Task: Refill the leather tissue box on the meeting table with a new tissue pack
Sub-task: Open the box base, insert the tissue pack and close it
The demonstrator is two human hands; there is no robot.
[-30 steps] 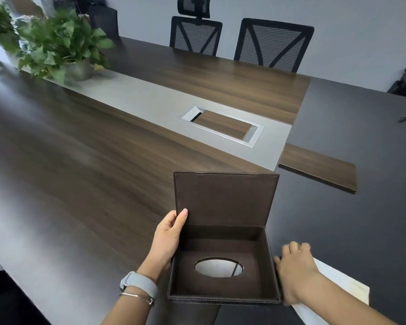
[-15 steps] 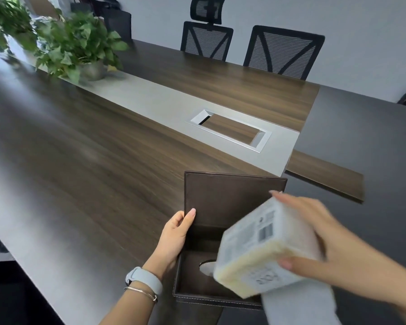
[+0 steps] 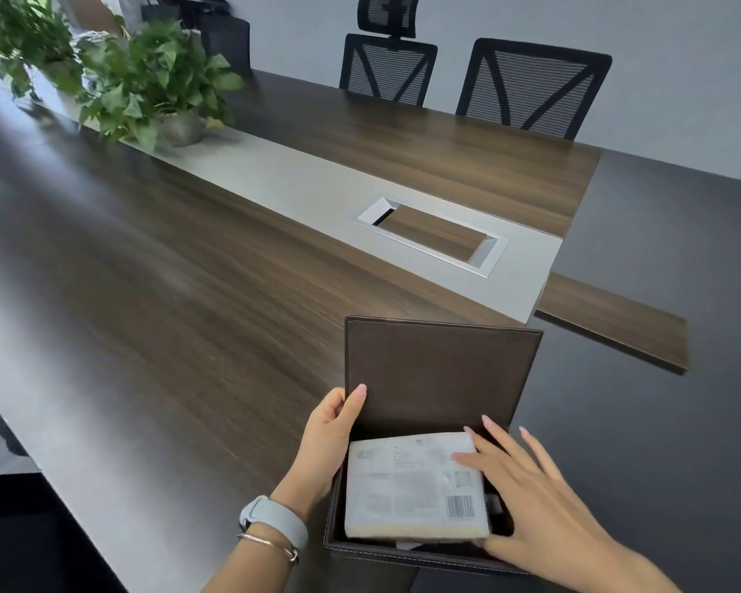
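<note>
The dark brown leather tissue box (image 3: 441,370) stands open near the table's front edge, its flap upright at the back. A white wrapped tissue pack (image 3: 411,490) with a barcode lies flat inside the box. My left hand (image 3: 328,430) grips the box's left wall, thumb on the flap's inner face. My right hand (image 3: 531,494) rests on the pack's right side with fingers spread, thumb under its front right corner.
The long wooden meeting table (image 3: 167,293) has a grey centre strip with a recessed cable hatch (image 3: 433,237). Potted green plants (image 3: 146,83) stand at the far left. Two mesh office chairs (image 3: 527,87) are at the far side. A watch and bracelet are on my left wrist.
My right hand picked up the tissue pack from the right of the box, carried it over and set it down inside the box. My left hand stayed on the box.
</note>
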